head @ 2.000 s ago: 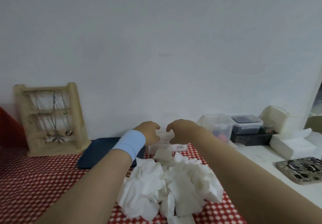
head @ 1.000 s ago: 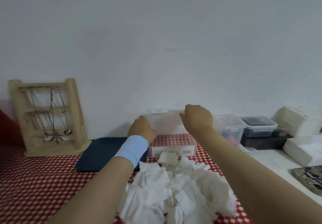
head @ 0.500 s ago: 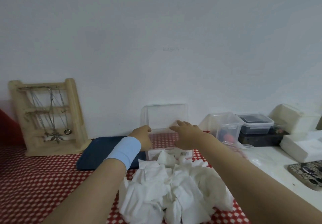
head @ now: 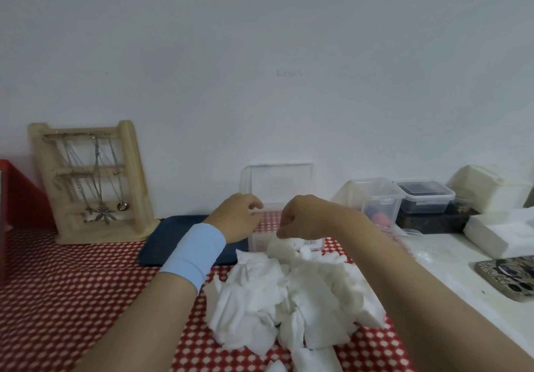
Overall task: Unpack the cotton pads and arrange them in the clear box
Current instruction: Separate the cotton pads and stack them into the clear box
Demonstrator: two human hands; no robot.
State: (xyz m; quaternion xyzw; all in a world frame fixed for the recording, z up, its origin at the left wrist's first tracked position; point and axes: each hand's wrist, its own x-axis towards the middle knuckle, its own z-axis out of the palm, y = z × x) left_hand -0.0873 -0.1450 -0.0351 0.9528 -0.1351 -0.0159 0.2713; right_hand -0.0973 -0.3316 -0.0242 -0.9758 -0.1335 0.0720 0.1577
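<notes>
The clear box [head: 313, 244] stands on the red checked cloth against the wall, its lid [head: 280, 182] open and upright. My left hand [head: 238, 217], with a light blue wristband, curls around the box's left rim. My right hand [head: 304, 215] hovers over the box's front edge, fingers pinched on a single white cotton pad [head: 281, 249] that hangs below them. A loose pile of white cotton pads [head: 289, 299] lies in front of the box, between my forearms. The box's inside is mostly hidden by my hands.
A wooden jewellery stand [head: 92, 183] leans on the wall at the left, next to a dark blue tray [head: 176, 238]. To the right are two lidded plastic containers [head: 375, 195], a white tissue stack [head: 497, 233] and a patterned flat object [head: 508, 276]. A red panel [head: 14, 198] borders the left edge.
The box's lid went from shut to upright against the wall. My right hand came off the lid, dropped to the box's front edge and pinched a cotton pad. My left hand stayed at the box's left side.
</notes>
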